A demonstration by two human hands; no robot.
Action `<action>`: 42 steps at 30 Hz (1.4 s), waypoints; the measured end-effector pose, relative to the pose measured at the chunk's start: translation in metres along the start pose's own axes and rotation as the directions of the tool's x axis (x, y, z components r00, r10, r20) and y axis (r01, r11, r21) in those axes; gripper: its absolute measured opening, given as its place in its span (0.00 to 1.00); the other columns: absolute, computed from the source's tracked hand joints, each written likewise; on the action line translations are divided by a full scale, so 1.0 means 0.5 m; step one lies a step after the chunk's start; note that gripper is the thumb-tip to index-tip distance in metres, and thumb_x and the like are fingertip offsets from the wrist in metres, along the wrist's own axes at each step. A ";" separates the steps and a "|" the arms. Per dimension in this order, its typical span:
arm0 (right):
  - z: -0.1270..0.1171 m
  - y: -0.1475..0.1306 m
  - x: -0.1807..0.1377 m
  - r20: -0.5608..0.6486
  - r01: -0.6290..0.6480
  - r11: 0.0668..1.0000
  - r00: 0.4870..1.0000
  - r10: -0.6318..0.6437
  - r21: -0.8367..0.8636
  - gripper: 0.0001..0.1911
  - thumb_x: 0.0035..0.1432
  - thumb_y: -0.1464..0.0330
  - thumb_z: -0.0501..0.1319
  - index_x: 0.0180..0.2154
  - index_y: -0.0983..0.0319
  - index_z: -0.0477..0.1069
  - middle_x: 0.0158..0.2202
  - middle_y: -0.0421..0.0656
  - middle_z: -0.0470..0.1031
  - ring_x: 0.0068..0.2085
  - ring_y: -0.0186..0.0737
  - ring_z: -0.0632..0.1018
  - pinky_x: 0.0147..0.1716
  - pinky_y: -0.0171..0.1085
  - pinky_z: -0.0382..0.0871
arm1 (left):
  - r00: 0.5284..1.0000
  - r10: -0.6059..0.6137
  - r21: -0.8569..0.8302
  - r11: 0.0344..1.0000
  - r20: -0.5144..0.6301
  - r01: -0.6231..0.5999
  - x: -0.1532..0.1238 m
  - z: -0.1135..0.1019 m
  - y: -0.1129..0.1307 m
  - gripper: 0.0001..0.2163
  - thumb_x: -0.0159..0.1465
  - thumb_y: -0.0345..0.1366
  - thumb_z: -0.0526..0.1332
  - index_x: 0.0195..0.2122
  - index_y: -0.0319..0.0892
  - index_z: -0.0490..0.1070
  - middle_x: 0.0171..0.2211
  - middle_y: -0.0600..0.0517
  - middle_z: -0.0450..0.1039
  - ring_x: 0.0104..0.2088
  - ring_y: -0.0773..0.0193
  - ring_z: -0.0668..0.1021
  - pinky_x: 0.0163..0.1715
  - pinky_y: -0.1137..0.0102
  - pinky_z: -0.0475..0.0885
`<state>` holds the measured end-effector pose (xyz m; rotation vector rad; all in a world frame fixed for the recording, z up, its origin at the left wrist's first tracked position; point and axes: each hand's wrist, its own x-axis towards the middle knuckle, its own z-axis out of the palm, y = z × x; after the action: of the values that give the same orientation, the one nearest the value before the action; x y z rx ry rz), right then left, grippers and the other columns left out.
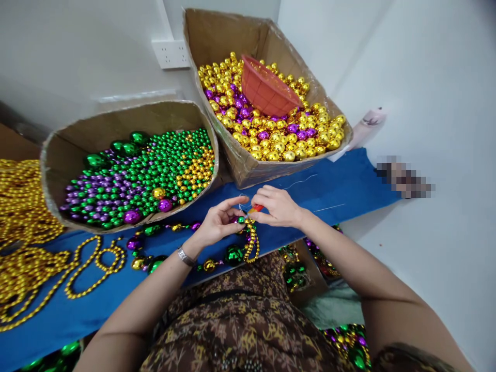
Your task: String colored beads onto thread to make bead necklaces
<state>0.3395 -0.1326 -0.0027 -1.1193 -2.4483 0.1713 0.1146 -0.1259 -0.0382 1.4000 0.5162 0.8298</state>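
My left hand (220, 221) is closed at the end of a bead necklace, its thumb and fingers around a small green bead (241, 220) and a white thread (241, 207). Closed around a small red-orange tool with a yellowish tip (256, 208), my right hand (277, 206) meets the left one; the tool's kind is mostly hidden by fingers. Below both hands hangs a looped strand of small gold beads (252, 247). The necklace of large green, gold and purple beads (234, 254) curves leftward over the blue cloth (217, 199), partly behind my left wrist.
A carton (127, 111) of small green, purple and gold beads stands at left. Behind it, a taller carton (248, 174) holds gold and purple beads and a red basket (267, 90). Gold bead strands (31, 268) lie far left. Boxes of beads (296, 274) sit below the table edge.
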 end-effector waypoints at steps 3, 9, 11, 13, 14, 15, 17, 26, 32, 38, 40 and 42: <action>-0.010 -0.012 -0.023 -0.058 -0.105 0.984 0.992 0.115 0.146 0.18 0.62 0.53 0.54 0.36 0.61 0.70 0.33 0.44 0.72 0.36 0.41 0.70 0.37 0.38 0.63 | 1.000 0.016 0.046 0.999 -0.008 -0.015 0.003 0.002 0.007 0.28 0.56 0.32 0.69 0.58 0.44 0.66 0.54 0.42 0.71 0.42 0.62 0.78 0.36 0.72 0.76; 0.015 -0.087 -0.061 -0.086 -0.365 0.709 0.854 0.513 0.603 0.13 0.60 0.57 0.58 0.38 0.60 0.67 0.32 0.40 0.71 0.32 0.36 0.71 0.33 0.35 0.65 | 0.977 0.209 0.354 0.918 -0.050 -0.179 0.005 0.021 0.021 0.22 0.59 0.32 0.66 0.55 0.44 0.66 0.54 0.42 0.67 0.43 0.62 0.78 0.44 0.67 0.75; 0.034 -0.109 -0.066 -0.065 -0.386 0.587 0.795 0.603 0.712 0.13 0.59 0.57 0.59 0.39 0.60 0.67 0.33 0.39 0.71 0.32 0.36 0.71 0.33 0.34 0.66 | 0.955 0.295 0.450 0.857 -0.030 -0.250 0.004 0.027 0.021 0.18 0.60 0.32 0.65 0.52 0.43 0.68 0.50 0.44 0.69 0.42 0.62 0.78 0.44 0.66 0.75; 0.053 -0.125 -0.069 -0.056 -0.377 0.509 0.760 0.648 0.774 0.13 0.59 0.57 0.59 0.39 0.60 0.67 0.33 0.39 0.71 0.33 0.36 0.72 0.34 0.34 0.67 | 0.934 0.357 0.514 0.803 -0.012 -0.301 0.002 0.031 0.021 0.15 0.60 0.31 0.65 0.48 0.42 0.70 0.44 0.46 0.71 0.40 0.63 0.78 0.42 0.67 0.75; 0.060 -0.130 -0.070 -0.060 -0.368 0.490 0.750 0.659 0.790 0.13 0.59 0.58 0.59 0.38 0.60 0.67 0.33 0.39 0.71 0.34 0.36 0.72 0.34 0.34 0.67 | 0.925 0.380 0.540 0.780 -0.007 -0.316 0.001 0.032 0.021 0.13 0.60 0.31 0.66 0.46 0.42 0.70 0.42 0.47 0.72 0.40 0.63 0.78 0.41 0.67 0.75; 0.066 -0.135 -0.071 -0.068 -0.358 0.483 0.744 0.665 0.799 0.12 0.60 0.58 0.59 0.38 0.60 0.67 0.33 0.39 0.71 0.34 0.36 0.72 0.35 0.34 0.67 | 0.918 0.396 0.563 0.759 -0.003 -0.326 0.000 0.033 0.023 0.12 0.59 0.31 0.66 0.44 0.42 0.71 0.40 0.48 0.72 0.39 0.64 0.77 0.40 0.68 0.75; 0.070 -0.140 -0.073 -0.095 -0.347 0.495 0.737 0.669 0.797 0.12 0.61 0.58 0.58 0.38 0.60 0.68 0.33 0.39 0.72 0.34 0.35 0.72 0.35 0.34 0.66 | 0.907 0.420 0.612 0.715 0.011 -0.339 -0.001 0.035 0.030 0.10 0.59 0.31 0.66 0.42 0.41 0.71 0.38 0.49 0.74 0.38 0.64 0.77 0.38 0.69 0.74; 0.037 -0.134 -0.081 -0.117 -0.424 0.735 0.821 0.558 0.529 0.03 0.57 0.69 0.59 0.35 0.59 0.70 0.32 0.40 0.75 0.35 0.37 0.74 0.36 0.34 0.65 | 0.820 0.497 0.762 0.402 0.284 -0.508 -0.006 0.031 0.055 0.09 0.63 0.26 0.60 0.44 0.41 0.70 0.37 0.48 0.76 0.39 0.64 0.78 0.38 0.70 0.76; 0.035 -0.133 -0.080 -0.077 -0.441 0.732 0.829 0.554 0.520 0.03 0.56 0.70 0.61 0.35 0.59 0.70 0.32 0.39 0.75 0.35 0.37 0.75 0.37 0.35 0.66 | 0.832 0.453 0.776 0.377 0.321 -0.505 -0.006 0.028 0.049 0.11 0.63 0.25 0.58 0.47 0.41 0.67 0.40 0.46 0.75 0.41 0.63 0.78 0.40 0.69 0.76; 0.037 -0.120 -0.095 -0.045 -0.380 0.593 0.816 0.577 0.709 0.13 0.61 0.61 0.59 0.45 0.59 0.69 0.39 0.42 0.75 0.38 0.38 0.76 0.37 0.36 0.69 | 0.822 0.550 0.766 0.462 0.148 -0.447 -0.003 0.039 0.066 0.17 0.61 0.27 0.63 0.52 0.41 0.66 0.42 0.46 0.74 0.43 0.61 0.79 0.43 0.66 0.77; 0.046 -0.110 -0.110 -0.065 -0.381 0.606 0.809 0.584 0.698 0.13 0.62 0.61 0.58 0.46 0.59 0.67 0.40 0.42 0.74 0.40 0.38 0.76 0.40 0.37 0.69 | 0.830 0.549 0.740 0.517 0.100 -0.431 -0.006 0.041 0.063 0.19 0.61 0.28 0.64 0.53 0.42 0.65 0.44 0.45 0.72 0.40 0.63 0.80 0.43 0.66 0.77; 0.061 -0.098 -0.128 -0.089 -0.412 0.643 0.796 0.599 0.646 0.13 0.63 0.61 0.56 0.47 0.59 0.66 0.41 0.43 0.74 0.41 0.39 0.75 0.41 0.37 0.69 | 0.839 0.539 0.713 0.562 0.069 -0.420 -0.010 0.042 0.057 0.21 0.61 0.28 0.64 0.55 0.42 0.64 0.47 0.45 0.71 0.40 0.64 0.81 0.45 0.66 0.77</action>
<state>0.3295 -0.2107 -0.0376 -1.3726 -1.5525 0.8337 0.1216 -0.1442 -0.0084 2.2814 0.6160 1.2776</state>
